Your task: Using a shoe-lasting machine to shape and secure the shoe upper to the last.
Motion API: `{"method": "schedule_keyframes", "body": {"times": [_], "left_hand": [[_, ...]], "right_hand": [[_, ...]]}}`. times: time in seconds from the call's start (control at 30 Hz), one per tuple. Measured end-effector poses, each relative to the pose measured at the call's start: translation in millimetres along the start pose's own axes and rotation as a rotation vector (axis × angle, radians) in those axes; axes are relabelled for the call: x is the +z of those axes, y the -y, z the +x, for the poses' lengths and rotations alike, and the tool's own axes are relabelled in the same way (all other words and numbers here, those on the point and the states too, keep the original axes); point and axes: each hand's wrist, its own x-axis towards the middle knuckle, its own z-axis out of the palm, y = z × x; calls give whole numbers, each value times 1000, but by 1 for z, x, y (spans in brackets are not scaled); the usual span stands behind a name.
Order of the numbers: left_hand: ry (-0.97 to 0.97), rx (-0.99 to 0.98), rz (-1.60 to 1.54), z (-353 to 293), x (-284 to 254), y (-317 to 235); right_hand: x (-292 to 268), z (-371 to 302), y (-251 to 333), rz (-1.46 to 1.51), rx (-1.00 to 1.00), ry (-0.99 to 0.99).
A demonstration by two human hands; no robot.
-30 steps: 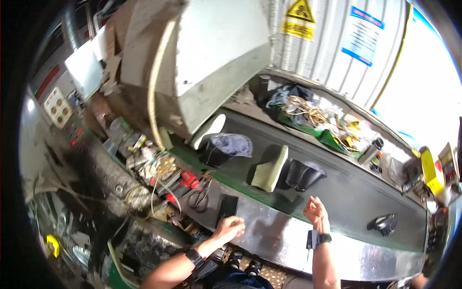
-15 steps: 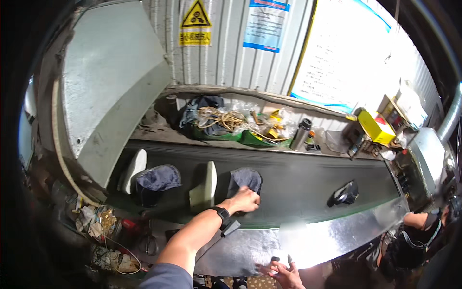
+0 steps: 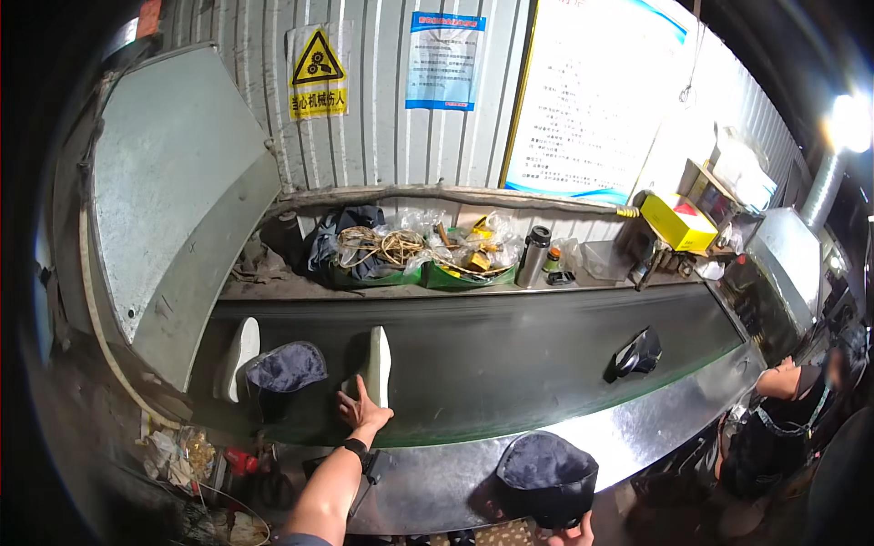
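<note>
At the near edge of the dark conveyor belt [image 3: 492, 364], my left hand [image 3: 367, 414] is closed around the near end of a white shoe sole [image 3: 381, 364]. The sole appears to stand on its side. Low in the view, my right hand [image 3: 575, 531] grips the underside of a dark shoe upper [image 3: 546, 466] with a fuzzy grey-blue lining, over the metal ledge; most of its fingers are hidden. Left of my left hand, another lined upper [image 3: 287, 369] rests beside a second white sole [image 3: 242, 359]. Farther right on the belt lies a shiny black shoe piece [image 3: 635, 355].
A metal ledge [image 3: 428, 473] runs along the belt's near side. Behind the belt, a shelf holds coiled rope [image 3: 378, 246], plastic bags, a thermos [image 3: 534, 257] and a yellow box [image 3: 678, 221]. A metal hood [image 3: 173, 200] rises at left. Another person [image 3: 783, 419] is at far right.
My left hand has moved left from the lined upper to the white sole. That upper is now off the belt in my right hand. The view has shifted somewhat.
</note>
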Motion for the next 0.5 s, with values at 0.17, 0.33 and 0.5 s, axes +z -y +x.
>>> {"method": "schedule_keyframes", "body": {"times": [0.17,0.33,0.5], "left_hand": [[164,-40,43,-22,-42,17],[-264,872,281,-119,-96,15],[-377,1452,477,-226,-57,39]], "right_hand": [[-6,15,2,125,289,-41],[-8,43,28,46,110,72],[20,62,49,176,297,131]]}}
